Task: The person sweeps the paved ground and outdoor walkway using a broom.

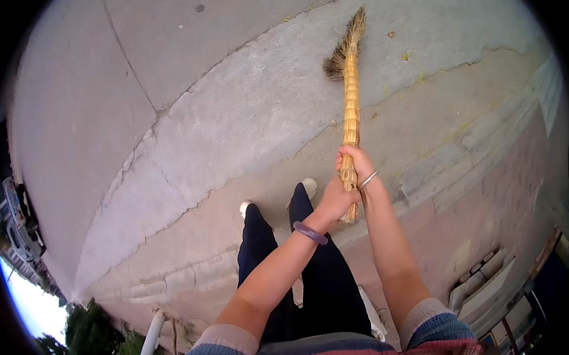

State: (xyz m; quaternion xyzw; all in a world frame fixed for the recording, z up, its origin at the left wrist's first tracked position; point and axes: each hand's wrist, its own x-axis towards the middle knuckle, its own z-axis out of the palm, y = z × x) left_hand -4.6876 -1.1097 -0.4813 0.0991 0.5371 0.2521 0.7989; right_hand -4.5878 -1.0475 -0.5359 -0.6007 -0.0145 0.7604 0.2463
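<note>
A straw broom (351, 101) with a bound, ringed handle extends away from me, its dark, frayed bristles (339, 59) at the far end over the pavement. Whether the bristles press on the ground is hard to tell. Near the handle's butt end, my left hand (337, 199) is wrapped round it, a purple bangle on that wrist. Just farther up the handle, my right hand (357, 161) also grips it, with a silver bracelet at the wrist. Both sets of fingers are closed, partly hidden by the handle.
Cracked concrete pavement (231, 116) spreads ahead, with a few fallen leaves (405, 57) near the broom. A stone kerb (449, 170) and brick paving (482, 200) lie to the right. A white pole (152, 342) and shrubs (91, 338) stand lower left; a parked vehicle (21, 221) is far left.
</note>
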